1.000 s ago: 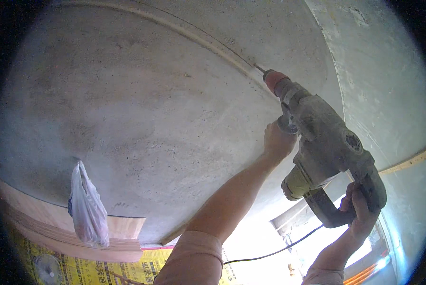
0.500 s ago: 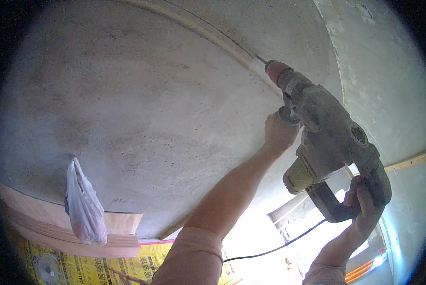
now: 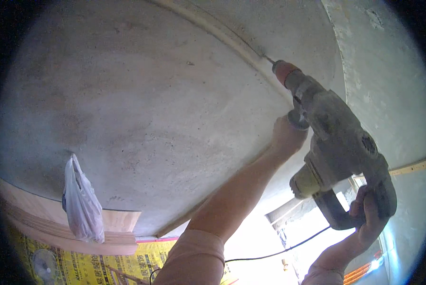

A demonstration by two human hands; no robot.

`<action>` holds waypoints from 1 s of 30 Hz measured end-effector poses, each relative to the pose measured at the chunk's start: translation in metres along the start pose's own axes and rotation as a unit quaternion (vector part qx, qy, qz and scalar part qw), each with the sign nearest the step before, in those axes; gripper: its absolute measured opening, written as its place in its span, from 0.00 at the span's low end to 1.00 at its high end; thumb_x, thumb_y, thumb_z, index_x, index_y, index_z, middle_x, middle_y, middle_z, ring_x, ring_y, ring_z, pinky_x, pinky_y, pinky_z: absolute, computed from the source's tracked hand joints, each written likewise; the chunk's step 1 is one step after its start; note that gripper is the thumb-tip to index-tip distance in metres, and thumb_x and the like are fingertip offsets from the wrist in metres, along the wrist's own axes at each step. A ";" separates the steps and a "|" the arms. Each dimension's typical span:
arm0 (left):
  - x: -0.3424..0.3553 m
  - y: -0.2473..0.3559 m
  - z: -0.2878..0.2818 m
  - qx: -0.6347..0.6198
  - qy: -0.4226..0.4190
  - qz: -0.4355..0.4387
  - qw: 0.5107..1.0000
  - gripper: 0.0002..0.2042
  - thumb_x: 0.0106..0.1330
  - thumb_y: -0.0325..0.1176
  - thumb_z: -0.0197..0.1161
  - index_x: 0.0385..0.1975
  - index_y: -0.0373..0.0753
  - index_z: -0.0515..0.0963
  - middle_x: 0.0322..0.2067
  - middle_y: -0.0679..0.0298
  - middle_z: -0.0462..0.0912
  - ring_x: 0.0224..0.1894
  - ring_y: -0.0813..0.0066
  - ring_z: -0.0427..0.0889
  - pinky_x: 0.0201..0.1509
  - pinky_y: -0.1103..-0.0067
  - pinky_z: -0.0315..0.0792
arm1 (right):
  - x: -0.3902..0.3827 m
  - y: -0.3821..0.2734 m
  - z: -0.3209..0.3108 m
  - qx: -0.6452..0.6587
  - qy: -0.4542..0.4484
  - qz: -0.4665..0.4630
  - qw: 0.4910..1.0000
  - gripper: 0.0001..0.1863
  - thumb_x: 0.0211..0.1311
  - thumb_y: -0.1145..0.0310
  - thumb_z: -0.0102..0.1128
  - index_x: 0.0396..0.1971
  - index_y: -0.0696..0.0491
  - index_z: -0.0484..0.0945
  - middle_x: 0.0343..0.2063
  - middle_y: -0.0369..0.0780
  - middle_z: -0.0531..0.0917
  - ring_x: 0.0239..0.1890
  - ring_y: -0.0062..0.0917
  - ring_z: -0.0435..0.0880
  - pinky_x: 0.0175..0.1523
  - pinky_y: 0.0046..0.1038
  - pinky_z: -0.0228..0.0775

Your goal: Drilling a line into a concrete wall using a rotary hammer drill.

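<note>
A large, dusty grey rotary hammer (image 3: 339, 121) with a reddish chuck (image 3: 285, 72) is raised at the right, tilted up and to the left. My left hand (image 3: 289, 135) is closed round its side handle near the front. At the rear, my right hand (image 3: 370, 216) wraps the D-shaped grip; the trigger is hidden. The thin drill bit (image 3: 268, 59) reaches the rough grey plaster surface (image 3: 151, 95) by a dark line running beside a pale raised band. Whether the tip is inside the surface I cannot tell. A black power cord (image 3: 279, 251) trails from the grip.
A white plastic bag (image 3: 83, 204) hangs against the grey surface at lower left, in front of wooden boards (image 3: 120, 221). Below are yellow printed sheeting (image 3: 84, 266) and a fan (image 3: 43, 266). Bright light enters behind my arms. Orange pipes (image 3: 358, 274) show at lower right.
The rotary hammer and both my hands sit slightly further right and lower in the picture. The background has shifted a little too. Both grips stay the same.
</note>
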State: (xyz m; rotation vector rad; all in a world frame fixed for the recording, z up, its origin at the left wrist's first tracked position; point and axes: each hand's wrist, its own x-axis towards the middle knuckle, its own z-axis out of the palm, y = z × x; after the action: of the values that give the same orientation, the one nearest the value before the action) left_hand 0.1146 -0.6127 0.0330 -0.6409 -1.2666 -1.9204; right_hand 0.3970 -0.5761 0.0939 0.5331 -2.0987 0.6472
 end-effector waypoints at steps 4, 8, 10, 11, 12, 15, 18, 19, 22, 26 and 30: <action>0.003 -0.014 0.002 -0.004 -0.008 0.009 1.000 0.10 0.60 0.37 0.59 0.32 0.38 0.80 0.30 0.49 0.84 0.38 0.47 0.83 0.43 0.59 0.76 | -0.002 0.003 0.001 -0.006 0.000 -0.003 1.000 0.09 0.60 0.70 0.58 0.37 0.60 0.75 0.19 0.36 0.74 0.13 0.16 0.69 0.18 0.19 0.61; 0.002 -0.008 0.000 -0.013 0.001 -0.010 1.000 0.09 0.60 0.36 0.59 0.32 0.38 0.80 0.30 0.48 0.83 0.39 0.46 0.82 0.43 0.59 0.76 | -0.006 -0.003 0.003 -0.016 0.005 0.006 1.000 0.08 0.60 0.71 0.58 0.35 0.60 0.76 0.19 0.36 0.74 0.13 0.17 0.70 0.18 0.19 0.61; 0.000 -0.002 -0.001 -0.028 0.008 -0.002 1.000 0.09 0.59 0.36 0.59 0.32 0.37 0.80 0.29 0.48 0.83 0.38 0.45 0.82 0.43 0.59 0.76 | -0.006 -0.001 0.001 -0.024 -0.004 -0.016 1.000 0.08 0.60 0.71 0.58 0.35 0.60 0.76 0.19 0.36 0.75 0.13 0.16 0.69 0.17 0.19 0.61; -0.003 0.000 0.001 -0.047 0.014 -0.015 0.999 0.09 0.59 0.36 0.60 0.32 0.37 0.80 0.29 0.48 0.83 0.38 0.45 0.82 0.42 0.59 0.76 | -0.005 0.000 0.000 -0.030 -0.013 -0.038 0.999 0.08 0.60 0.71 0.58 0.35 0.60 0.76 0.19 0.37 0.75 0.12 0.16 0.69 0.17 0.18 0.60; -0.003 0.001 0.003 -0.067 0.020 -0.028 0.997 0.09 0.59 0.35 0.61 0.31 0.37 0.80 0.28 0.47 0.83 0.37 0.45 0.82 0.42 0.58 0.76 | -0.002 0.002 0.003 -0.030 -0.012 -0.042 0.999 0.08 0.60 0.71 0.58 0.35 0.60 0.76 0.19 0.37 0.75 0.12 0.16 0.69 0.17 0.18 0.60; 0.005 -0.016 0.000 -0.071 0.030 0.012 0.997 0.09 0.59 0.36 0.61 0.32 0.36 0.79 0.28 0.48 0.83 0.36 0.44 0.82 0.41 0.58 0.76 | -0.004 -0.001 0.016 -0.027 0.049 -0.026 0.998 0.09 0.60 0.71 0.58 0.36 0.61 0.75 0.19 0.37 0.75 0.12 0.16 0.68 0.16 0.18 0.59; 0.002 -0.013 0.000 -0.078 0.002 -0.010 0.997 0.09 0.59 0.35 0.61 0.32 0.36 0.79 0.28 0.48 0.83 0.36 0.44 0.82 0.41 0.58 0.76 | -0.006 -0.012 0.018 0.005 0.035 -0.027 0.999 0.08 0.55 0.72 0.58 0.32 0.61 0.76 0.18 0.37 0.76 0.12 0.16 0.68 0.18 0.18 0.55; 0.004 -0.012 0.000 -0.080 0.004 -0.006 0.997 0.09 0.59 0.35 0.61 0.32 0.36 0.79 0.28 0.48 0.83 0.36 0.44 0.82 0.41 0.58 0.76 | -0.002 -0.009 0.018 -0.005 0.044 -0.016 0.999 0.08 0.55 0.73 0.58 0.32 0.62 0.76 0.18 0.37 0.75 0.12 0.17 0.68 0.18 0.18 0.55; 0.011 -0.012 0.001 -0.032 0.036 0.030 0.998 0.09 0.59 0.35 0.60 0.31 0.36 0.79 0.29 0.48 0.83 0.37 0.44 0.82 0.41 0.58 0.76 | 0.004 0.000 0.019 -0.013 0.052 -0.019 0.998 0.08 0.56 0.74 0.58 0.32 0.62 0.76 0.17 0.37 0.75 0.12 0.17 0.68 0.18 0.19 0.56; 0.002 -0.007 0.002 -0.049 0.006 0.007 0.999 0.08 0.60 0.36 0.58 0.30 0.38 0.80 0.28 0.49 0.83 0.36 0.45 0.82 0.40 0.58 0.75 | -0.004 -0.008 0.022 -0.022 0.055 -0.020 0.998 0.06 0.56 0.74 0.58 0.30 0.61 0.76 0.17 0.37 0.74 0.13 0.17 0.67 0.18 0.19 0.56; 0.013 -0.010 0.000 -0.090 0.019 0.028 0.995 0.08 0.60 0.35 0.58 0.29 0.38 0.80 0.28 0.49 0.83 0.36 0.46 0.82 0.40 0.59 0.76 | -0.001 0.000 0.018 -0.030 0.077 -0.005 0.997 0.06 0.55 0.72 0.58 0.29 0.60 0.76 0.16 0.37 0.74 0.12 0.17 0.67 0.18 0.19 0.56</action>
State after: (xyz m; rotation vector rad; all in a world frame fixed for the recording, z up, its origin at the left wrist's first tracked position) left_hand 0.0994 -0.6142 0.0371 -0.7207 -1.0496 -2.0045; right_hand 0.3866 -0.5869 0.0835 0.4458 -1.9625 0.5979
